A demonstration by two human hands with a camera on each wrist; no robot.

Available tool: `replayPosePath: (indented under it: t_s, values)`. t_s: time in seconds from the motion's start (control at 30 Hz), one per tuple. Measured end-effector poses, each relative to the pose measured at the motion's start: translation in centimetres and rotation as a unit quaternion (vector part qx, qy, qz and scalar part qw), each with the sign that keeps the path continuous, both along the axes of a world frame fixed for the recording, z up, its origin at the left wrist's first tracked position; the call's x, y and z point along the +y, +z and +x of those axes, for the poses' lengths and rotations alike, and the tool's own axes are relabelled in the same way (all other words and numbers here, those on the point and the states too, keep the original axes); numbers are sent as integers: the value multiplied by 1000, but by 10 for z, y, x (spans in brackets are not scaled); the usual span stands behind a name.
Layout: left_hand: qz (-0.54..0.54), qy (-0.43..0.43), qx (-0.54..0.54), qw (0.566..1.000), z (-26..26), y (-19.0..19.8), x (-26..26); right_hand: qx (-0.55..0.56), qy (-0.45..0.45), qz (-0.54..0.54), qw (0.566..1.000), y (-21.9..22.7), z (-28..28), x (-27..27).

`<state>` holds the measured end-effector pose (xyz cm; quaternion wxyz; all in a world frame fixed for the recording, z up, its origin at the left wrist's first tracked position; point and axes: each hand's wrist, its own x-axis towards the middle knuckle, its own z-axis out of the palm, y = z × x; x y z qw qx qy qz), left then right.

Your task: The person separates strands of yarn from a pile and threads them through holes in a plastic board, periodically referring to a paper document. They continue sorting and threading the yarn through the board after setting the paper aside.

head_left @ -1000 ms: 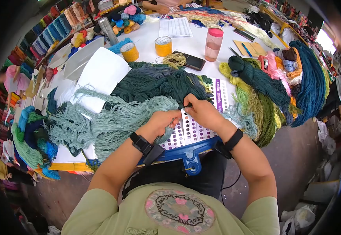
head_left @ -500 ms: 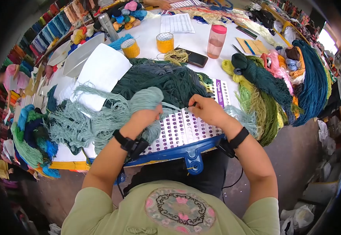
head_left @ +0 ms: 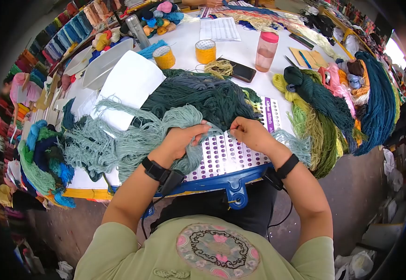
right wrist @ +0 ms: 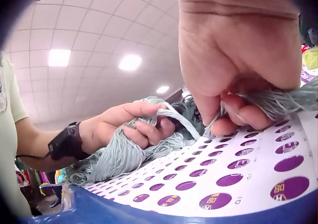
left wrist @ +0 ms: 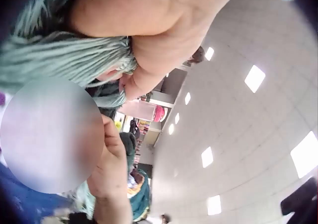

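Observation:
A thick bundle of pale grey-green thread [head_left: 137,147] spreads across the left of the table. My left hand [head_left: 183,141] grips its right end, fingers curled round the strands. With curled fingers and thumb, my right hand [head_left: 252,134] pinches pale thread close over white cards [head_left: 221,158] punched with holes. A short length of thread [right wrist: 185,123] runs between the two hands in the right wrist view. More pale strands [right wrist: 283,102] come out on the other side of the right hand. Dark green thread [head_left: 203,93] lies just beyond both hands.
A blue clip [head_left: 236,193] lines the table's near edge below the cards. Farther back are two yellow tape rolls [head_left: 206,52], a phone [head_left: 242,72] and a pink-lidded bottle [head_left: 266,52]. Coloured skeins [head_left: 324,112] lie at the right, a white sheet [head_left: 130,84] at the left.
My left hand drew left with the pale thread, then came back right toward the right hand, pulling a strand out between them. My right hand stays near the cards' top edge.

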<state>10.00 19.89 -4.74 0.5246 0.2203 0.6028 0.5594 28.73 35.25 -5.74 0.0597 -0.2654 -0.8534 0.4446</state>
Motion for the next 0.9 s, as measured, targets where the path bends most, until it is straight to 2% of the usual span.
replayPosePath:
  t_s: [0.03, 0.1, 0.13, 0.2, 0.23, 0.3, 0.33, 0.37, 0.43, 0.47, 0.5, 0.57, 0.63, 0.67, 0.7, 0.73, 0.8, 0.83, 0.87, 0.9]
  values:
    - [0, -1, 0, 1000, 1, -1, 1, 0, -1, 0, 1000, -2, 0, 0]
    - [43, -60, -150, 986, 7, -4, 5, 12, -6, 9, 1000, -6, 0, -1]
    - [44, -61, -150, 986, 10, -4, 6, 12, -7, 9, 1000, -7, -1, -1]
    - [66, -121, -270, 953, 21, 4, 10, 11, -19, -32, 999, -6, -2, -2]
    - [67, -123, -271, 952, 26, 6, 13, 10, -21, -30, 999, -7, -1, -2]
    - [8, -147, -103, 984, 38, 9, 18, 63, -33, -131, 989, -6, -1, -3]
    - [-54, -130, -31, 990, 43, 0, 21, 93, -41, -187, 977, -4, -2, -2]
    - [-52, -129, -34, 990, 44, -4, 24, 91, -41, -186, 978, 2, -1, 0]
    - [-91, -252, 167, 949, 44, -9, 31, 65, 12, -186, 980, 10, 1, 2]
    - [-123, -247, 190, 942, 49, 12, 29, 70, 23, -187, 980, 6, 3, 2]
    - [-122, -245, 187, 943, 42, 6, 29, 67, 24, -187, 980, 1, 4, 4]
    - [-17, -201, -37, 979, 15, -10, 22, 78, 77, 15, 994, -8, 5, 9]
    - [35, -96, -159, 982, -8, 17, 0, 69, 79, 48, 993, -8, 6, 9]
    - [68, -53, -220, 972, -23, 28, -14, 60, 82, 83, 991, -8, 7, 9]
    - [123, -57, -304, 943, -41, 38, -28, 60, 82, 80, 992, -9, 8, 9]
    - [203, -70, -307, 927, -60, 43, -41, 68, 88, 78, 991, -10, 8, 8]
    - [254, 91, -297, 916, -89, 67, -64, 76, 96, 82, 989, -6, 8, 5]
    - [256, 222, -173, 925, -91, 81, -72, 79, 97, 80, 989, -6, 8, 3]
    - [221, 346, 13, 912, -98, 81, -77, 83, 94, 87, 988, -6, 7, 1]
    - [221, 346, 15, 912, -98, 77, -81, 86, 91, 95, 988, -5, 7, 0]
